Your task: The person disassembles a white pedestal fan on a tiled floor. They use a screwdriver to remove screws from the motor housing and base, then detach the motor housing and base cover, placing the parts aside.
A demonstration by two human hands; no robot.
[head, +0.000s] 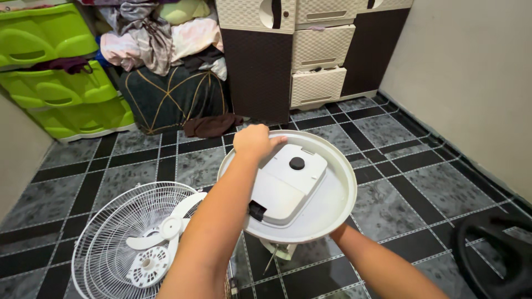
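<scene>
A round white fan base with a raised square centre block and a black knob is held up above the tiled floor, tilted toward me. My left hand grips its far left rim with the fingers curled over the edge. My right hand is hidden under the base's near right edge; only the forearm shows. A white stub hangs below the base.
A white wire fan grille with blades lies on the floor at the lower left. Green plastic drawers, a pile of clothes, a dark bag and a brown-and-cream cabinet line the back. A black ring-shaped object is at the right.
</scene>
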